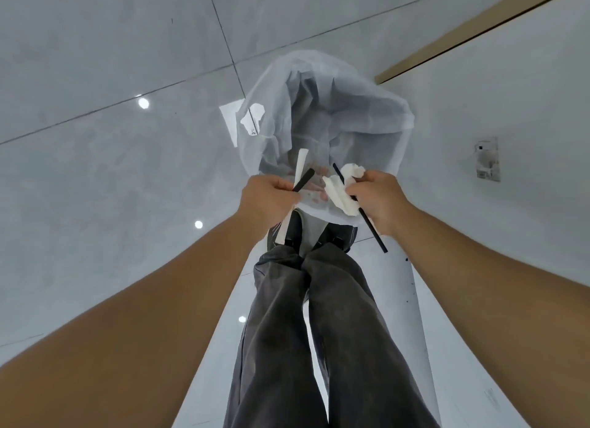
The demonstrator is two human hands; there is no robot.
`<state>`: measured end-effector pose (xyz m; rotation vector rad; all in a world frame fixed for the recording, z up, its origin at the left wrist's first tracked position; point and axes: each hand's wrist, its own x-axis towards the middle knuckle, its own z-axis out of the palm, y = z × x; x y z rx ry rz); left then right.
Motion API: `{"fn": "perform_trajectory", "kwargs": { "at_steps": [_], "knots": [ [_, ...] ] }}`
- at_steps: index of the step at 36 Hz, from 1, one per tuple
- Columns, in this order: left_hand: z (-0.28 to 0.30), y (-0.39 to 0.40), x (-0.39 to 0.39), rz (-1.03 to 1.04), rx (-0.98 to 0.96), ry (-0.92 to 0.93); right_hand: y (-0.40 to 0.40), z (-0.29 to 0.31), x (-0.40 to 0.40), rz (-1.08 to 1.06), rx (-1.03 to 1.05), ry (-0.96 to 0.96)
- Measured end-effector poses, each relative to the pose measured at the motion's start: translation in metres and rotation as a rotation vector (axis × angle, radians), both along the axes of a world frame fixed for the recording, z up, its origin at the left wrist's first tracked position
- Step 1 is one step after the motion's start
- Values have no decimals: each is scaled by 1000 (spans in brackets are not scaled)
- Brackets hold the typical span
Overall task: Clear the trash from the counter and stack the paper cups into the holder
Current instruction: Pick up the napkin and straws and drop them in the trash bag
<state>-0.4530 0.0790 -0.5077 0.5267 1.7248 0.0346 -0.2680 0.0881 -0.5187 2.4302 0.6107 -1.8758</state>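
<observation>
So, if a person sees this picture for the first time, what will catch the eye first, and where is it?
First come the two bare hands in the middle, held over a bin lined with a white bag on the tiled floor. The left hand grips a black straw and a white paper strip; the right hand holds a crumpled white napkin and a long black straw. Below them stand the person's grey trousers and dark shoes.

Black straw and crumpled white napkin above open white-lined bin.
</observation>
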Motion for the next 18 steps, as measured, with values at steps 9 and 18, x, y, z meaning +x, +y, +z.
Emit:
{"fn": "perform_trajectory", "kwargs": {
  "at_steps": [9, 18],
  "knots": [
    [-49, 19, 14, -174, -25, 122, 4, -44, -13, -32, -33, -40],
    [-61, 24, 14, -79, -98, 117, 9, -49, -14, -76, -81, 30]
  ]
}}
